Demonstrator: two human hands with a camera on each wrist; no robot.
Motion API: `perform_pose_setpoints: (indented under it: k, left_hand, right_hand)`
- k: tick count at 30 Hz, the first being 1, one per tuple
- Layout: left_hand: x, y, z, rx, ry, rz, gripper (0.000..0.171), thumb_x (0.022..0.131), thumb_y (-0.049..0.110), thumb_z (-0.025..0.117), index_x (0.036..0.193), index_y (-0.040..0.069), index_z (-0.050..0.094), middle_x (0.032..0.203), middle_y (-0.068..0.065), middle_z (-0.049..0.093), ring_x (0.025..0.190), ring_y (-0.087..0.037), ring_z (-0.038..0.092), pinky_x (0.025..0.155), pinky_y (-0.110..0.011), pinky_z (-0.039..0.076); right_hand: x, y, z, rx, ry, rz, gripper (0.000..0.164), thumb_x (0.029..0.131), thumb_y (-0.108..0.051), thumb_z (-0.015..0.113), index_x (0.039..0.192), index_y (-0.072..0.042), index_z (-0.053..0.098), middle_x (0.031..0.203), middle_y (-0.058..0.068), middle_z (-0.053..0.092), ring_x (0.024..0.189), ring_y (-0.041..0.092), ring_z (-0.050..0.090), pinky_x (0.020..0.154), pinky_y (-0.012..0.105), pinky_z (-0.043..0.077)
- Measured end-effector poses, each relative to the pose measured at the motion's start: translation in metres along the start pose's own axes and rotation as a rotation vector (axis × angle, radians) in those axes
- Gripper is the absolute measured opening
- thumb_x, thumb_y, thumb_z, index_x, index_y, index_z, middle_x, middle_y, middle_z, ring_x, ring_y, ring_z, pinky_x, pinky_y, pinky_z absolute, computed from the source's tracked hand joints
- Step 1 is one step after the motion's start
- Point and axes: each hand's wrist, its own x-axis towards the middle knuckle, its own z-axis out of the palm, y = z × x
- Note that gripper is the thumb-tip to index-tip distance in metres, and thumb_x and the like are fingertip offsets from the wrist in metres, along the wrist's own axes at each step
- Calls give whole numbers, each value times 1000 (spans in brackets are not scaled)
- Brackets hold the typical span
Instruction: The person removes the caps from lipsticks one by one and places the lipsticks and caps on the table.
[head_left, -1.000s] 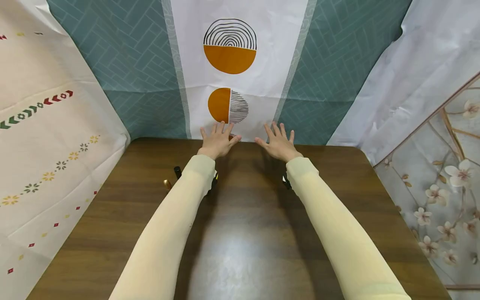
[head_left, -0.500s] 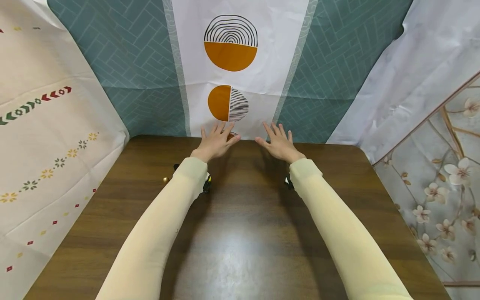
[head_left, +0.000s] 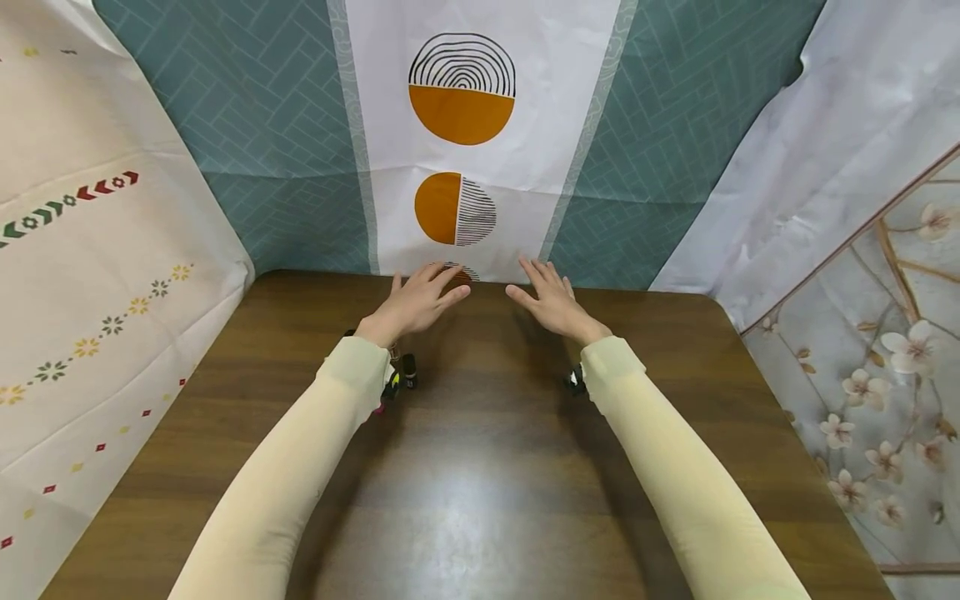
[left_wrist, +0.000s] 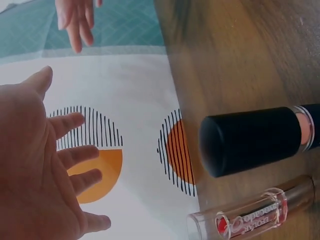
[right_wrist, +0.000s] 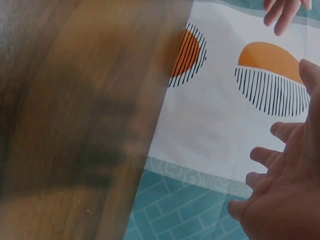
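Note:
My left hand [head_left: 411, 310] hovers over the back of the wooden table, its fingers spread and holding nothing. Under and beside its wrist are small cosmetic tubes, partly hidden by the sleeve. The left wrist view shows them closer: a black-capped lipstick-like tube [left_wrist: 255, 141] and a clear lip gloss tube [left_wrist: 252, 215] with printed lettering. In the head view the black-capped tube [head_left: 409, 370] shows just right of the cuff. My right hand [head_left: 557, 310] is held out opposite, fingers extended, touching no object; the right wrist view shows that hand [right_wrist: 287, 185] with nothing in it.
The brown table [head_left: 480, 467] ends at a hanging cloth [head_left: 517, 167] with orange and striped circles. A patterned cream cloth [head_left: 90, 275] hangs on the left, a floral one [head_left: 892, 400] on the right. A small dark-and-white device [head_left: 575, 380] sits under the right wrist.
My left hand has shifted left and a little nearer. The black-capped tube now shows right of its wrist; the gold-coloured item at left is now covered. My right hand has drawn slightly nearer.

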Motion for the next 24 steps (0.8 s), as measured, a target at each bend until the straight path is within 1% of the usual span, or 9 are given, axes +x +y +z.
perform_pose_setpoints:
  k: [5,9,12,13,18,19,21,24]
  left_hand:
    - [-7,-3,-1,-39,11,25,71,109,62,33,167,21,27,172,-13,19,159,-35,12,121,-69,-4]
    - [-15,-2,-3,-79,31,46,68,110,59,35,166,20,29,172,-13,20,159,-33,14,122,-68,0]
    - [-25,-1,-2,-111,62,53,65,111,55,38,165,20,32,171,-13,23,158,-33,17,123,-67,3]
    - [-28,0,0,-116,61,63,65,111,54,38,165,19,32,171,-14,23,158,-34,17,123,-66,5]
    - [-38,7,9,-158,14,120,67,110,56,39,165,19,31,172,-14,21,158,-35,17,125,-62,6]
    - [-40,8,10,-170,9,121,67,110,57,39,165,20,31,172,-13,20,158,-34,17,125,-61,6]
    - [-45,7,8,-192,22,114,66,110,56,40,165,21,32,172,-11,21,158,-33,19,126,-59,7]
    - [-53,1,3,-216,34,83,64,110,55,41,165,22,33,172,-10,21,157,-34,20,126,-58,9]
  right_hand:
    - [-4,-1,5,62,12,-32,81,107,-64,38,169,-20,10,174,14,5,160,33,-10,124,60,-8]
    - [-11,-1,9,114,27,-48,79,107,-63,39,169,-24,8,175,9,4,160,29,-10,125,59,-7]
    - [-17,-3,17,164,27,-63,78,108,-60,41,169,-24,10,175,9,5,160,29,-10,124,61,-4]
    - [-20,-2,20,174,20,-58,78,108,-60,41,169,-23,10,175,9,5,160,30,-10,124,62,-3]
    - [-39,3,26,192,-16,0,78,108,-56,44,169,-23,9,175,8,2,160,31,-9,122,68,4]
    - [-40,2,26,192,-15,-1,78,108,-56,45,169,-23,9,175,8,2,160,31,-8,122,68,5]
    - [-38,0,26,204,-11,-19,78,108,-57,46,169,-25,10,175,7,3,160,30,-8,122,68,6]
    - [-32,-7,28,219,-28,-57,79,107,-58,47,169,-28,10,175,3,3,160,28,-7,122,67,6]
